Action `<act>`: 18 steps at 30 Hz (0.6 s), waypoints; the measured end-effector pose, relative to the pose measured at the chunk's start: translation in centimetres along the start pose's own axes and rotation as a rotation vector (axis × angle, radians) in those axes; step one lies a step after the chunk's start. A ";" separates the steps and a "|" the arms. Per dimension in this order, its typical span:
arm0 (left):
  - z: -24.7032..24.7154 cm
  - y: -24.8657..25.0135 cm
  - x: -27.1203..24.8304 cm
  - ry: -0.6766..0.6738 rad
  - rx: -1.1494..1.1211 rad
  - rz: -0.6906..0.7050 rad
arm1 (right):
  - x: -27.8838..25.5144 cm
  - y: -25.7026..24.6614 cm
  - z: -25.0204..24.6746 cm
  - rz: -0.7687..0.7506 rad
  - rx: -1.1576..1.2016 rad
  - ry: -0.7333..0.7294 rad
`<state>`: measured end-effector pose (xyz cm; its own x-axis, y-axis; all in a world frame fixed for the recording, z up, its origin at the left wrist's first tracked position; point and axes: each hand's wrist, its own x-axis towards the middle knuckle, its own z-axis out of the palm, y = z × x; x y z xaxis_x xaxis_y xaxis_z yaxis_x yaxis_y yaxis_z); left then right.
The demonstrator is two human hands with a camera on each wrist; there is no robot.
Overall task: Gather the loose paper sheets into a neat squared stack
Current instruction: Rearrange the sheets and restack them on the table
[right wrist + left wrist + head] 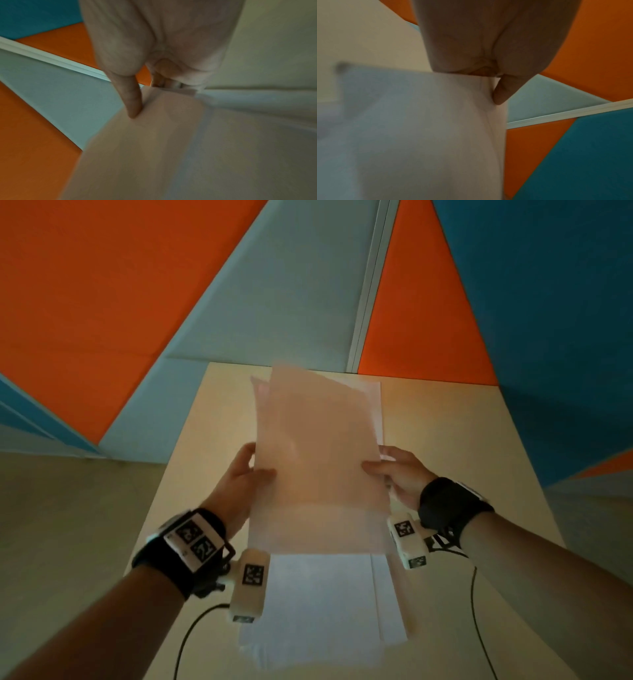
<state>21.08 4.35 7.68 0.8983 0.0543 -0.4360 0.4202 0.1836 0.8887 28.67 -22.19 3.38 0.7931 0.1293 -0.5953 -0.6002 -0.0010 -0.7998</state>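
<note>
Orange, blue and pale grey wall panels point(120, 302) fill the upper frame above a light wooden table point(462, 457) that runs down the middle of the head view. At the centre, a person holds a bundle of paper sheets point(318, 467) upright and clear of the tabletop, one side edge in each hand. The left hand point(239, 484), at centre left, has its thumb on the near face and its fingers behind; the right hand point(400, 474), at centre right, pinches the opposite edge the same way, so both are closed on the bundle. The gathering looks well advanced but not finished: the top corners, at upper centre, fan out unevenly, and the sheets are not yet square. More white paper point(325, 604) lies flat on the table at lower centre, below the raised bundle; whether it is still to be collected cannot be told. Squaring the edges and setting down one tidy stack appear to remain. Black wrist straps with white camera units point(248, 587) and trailing cables point(191, 635) sit at lower left and right. Nothing appears to block the hands.
</note>
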 end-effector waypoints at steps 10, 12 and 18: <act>-1.3 -9.1 -1.6 0.131 0.706 -0.229 | -4.2 6.1 -1.4 0.047 -0.852 -0.040; -1.3 -9.4 -2.0 0.087 0.850 -0.192 | -4.6 6.9 -1.3 0.054 -0.983 -0.011; -1.1 -9.2 -3.0 -0.103 1.146 -0.314 | -5.1 7.6 -0.8 0.044 -1.243 -0.015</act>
<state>14.43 3.56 0.65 0.7199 0.0754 -0.6900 0.4464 -0.8115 0.3772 20.14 -23.65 0.27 0.7683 0.1168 -0.6293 -0.1144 -0.9423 -0.3146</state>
